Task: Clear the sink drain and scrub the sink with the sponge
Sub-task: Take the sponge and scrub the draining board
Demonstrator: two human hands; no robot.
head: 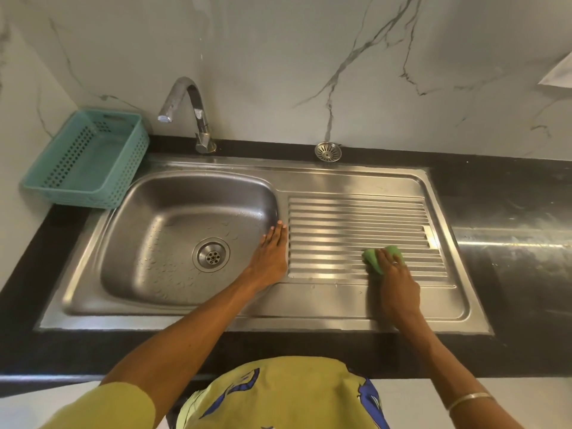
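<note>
The steel sink (198, 193) has a wet basin on the left with its drain (211, 254) uncovered at the bottom. A ribbed draining board (356, 218) fills the right half. My right hand (397, 281) presses a green sponge (373, 257) onto the ribs near the board's front right. My left hand (272, 253) lies flat, fingers together, on the ridge between basin and draining board, holding nothing. A round metal drain strainer (328, 151) rests on the black counter behind the sink.
A teal plastic basket (62, 181) stands at the back left corner beside the curved tap (198, 119). Black counter (510, 193) stretches to the right of the sink. A marble-patterned wall rises behind.
</note>
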